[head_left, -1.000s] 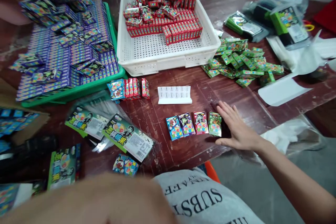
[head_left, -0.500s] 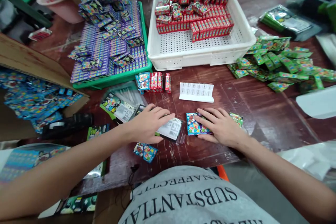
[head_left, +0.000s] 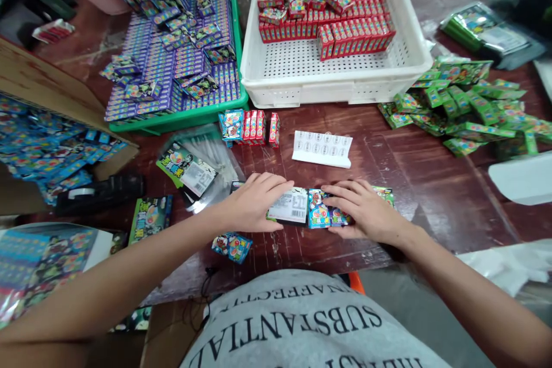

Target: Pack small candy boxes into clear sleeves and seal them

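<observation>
My left hand [head_left: 259,202] lies over a dark packet with a white printed label [head_left: 292,206], fingers at its far edge and thumb at its near edge. Its right end meets a row of small candy-like boxes on the table. My right hand [head_left: 364,207] spans that row, thumb on the near side and fingers over the top. A blue box [head_left: 318,208] shows at the row's left end, a purple box [head_left: 340,217] beside it, and a green box [head_left: 383,195] past my hand. The row's middle is hidden. Another blue box [head_left: 233,246] lies near my left wrist.
A white crate [head_left: 336,92] holds red boxes; a green tray [head_left: 181,121] holds purple ones. A sticker sheet [head_left: 322,148] lies ahead, with several red boxes [head_left: 255,127] to its left. Green boxes [head_left: 466,103] are heaped at right. Clear bags with labelled cards [head_left: 194,175] lie at left.
My left hand has slid the labelled packet right and straightened it, so it now meets the row of boxes. My right hand stays on the row. The camera view has shifted slightly.
</observation>
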Demonstrator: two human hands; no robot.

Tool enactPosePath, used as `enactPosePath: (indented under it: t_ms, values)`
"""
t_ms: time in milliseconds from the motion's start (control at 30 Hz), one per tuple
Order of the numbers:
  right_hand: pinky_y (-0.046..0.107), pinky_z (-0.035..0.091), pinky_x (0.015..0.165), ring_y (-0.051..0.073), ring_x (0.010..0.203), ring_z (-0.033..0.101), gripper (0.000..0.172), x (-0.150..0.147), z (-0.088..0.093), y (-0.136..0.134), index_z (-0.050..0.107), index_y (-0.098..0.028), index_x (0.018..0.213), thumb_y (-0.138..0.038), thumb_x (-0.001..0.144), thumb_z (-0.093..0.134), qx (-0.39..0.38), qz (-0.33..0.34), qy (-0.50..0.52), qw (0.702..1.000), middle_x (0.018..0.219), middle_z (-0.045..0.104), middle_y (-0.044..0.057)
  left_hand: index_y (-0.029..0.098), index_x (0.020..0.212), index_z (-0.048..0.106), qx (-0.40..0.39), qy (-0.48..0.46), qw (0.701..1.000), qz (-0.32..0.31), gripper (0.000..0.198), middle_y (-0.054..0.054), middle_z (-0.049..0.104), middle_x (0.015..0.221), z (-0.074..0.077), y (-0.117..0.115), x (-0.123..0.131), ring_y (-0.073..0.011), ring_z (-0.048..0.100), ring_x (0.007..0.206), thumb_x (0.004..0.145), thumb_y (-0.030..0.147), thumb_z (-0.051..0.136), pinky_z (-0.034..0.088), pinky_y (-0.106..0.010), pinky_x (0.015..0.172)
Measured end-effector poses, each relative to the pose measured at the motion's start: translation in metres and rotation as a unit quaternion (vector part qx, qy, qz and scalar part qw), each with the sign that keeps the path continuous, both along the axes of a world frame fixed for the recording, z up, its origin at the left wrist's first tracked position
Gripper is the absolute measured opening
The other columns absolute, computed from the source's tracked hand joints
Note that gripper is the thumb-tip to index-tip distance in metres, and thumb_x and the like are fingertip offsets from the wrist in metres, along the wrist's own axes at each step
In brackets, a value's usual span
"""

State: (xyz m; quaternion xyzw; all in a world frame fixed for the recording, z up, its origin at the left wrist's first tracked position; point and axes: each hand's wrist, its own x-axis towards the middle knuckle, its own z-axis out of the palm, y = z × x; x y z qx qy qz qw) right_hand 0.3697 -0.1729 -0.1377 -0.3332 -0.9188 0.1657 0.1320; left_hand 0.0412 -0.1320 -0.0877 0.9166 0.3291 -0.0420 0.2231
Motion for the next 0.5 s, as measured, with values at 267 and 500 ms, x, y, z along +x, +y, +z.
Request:
enactPosePath:
  t_ms: [267, 500]
  values:
    - [0.055, 0.046, 0.102, 0.035, 0.128, 0.054, 0.055, -0.017, 0.001, 0.004, 0.061, -0.024, 0.132, -0.062, 0.092, 0.06, -0.002, -0.03, -0.008, 1.0, 0.152, 0.055, 0.007, 0.014, 0.151, 0.04, 0.015, -0.02, 0.999, 0.035, 0.095, -0.017, 0.053, 0.14, -0.019, -0.008, 0.018, -0.0355, 0.049, 0.124, 0.073, 0.052, 0.08, 0.042, -0.05, 0.103]
    - [0.067, 0.018, 0.123, 0.039, 0.146, 0.039, 0.085, 0.011, 0.009, 0.002, 0.044, -0.018, 0.148, -0.068, 0.084, 0.067, -0.016, -0.044, -0.016, 0.999, 0.155, 0.047, 0.018, 0.013, 0.151, 0.038, 0.024, -0.025, 0.999, 0.036, 0.095, -0.017, 0.05, 0.142, -0.023, -0.007, 0.023, -0.0346, 0.048, 0.124, 0.075, 0.051, 0.08, 0.041, -0.051, 0.106]
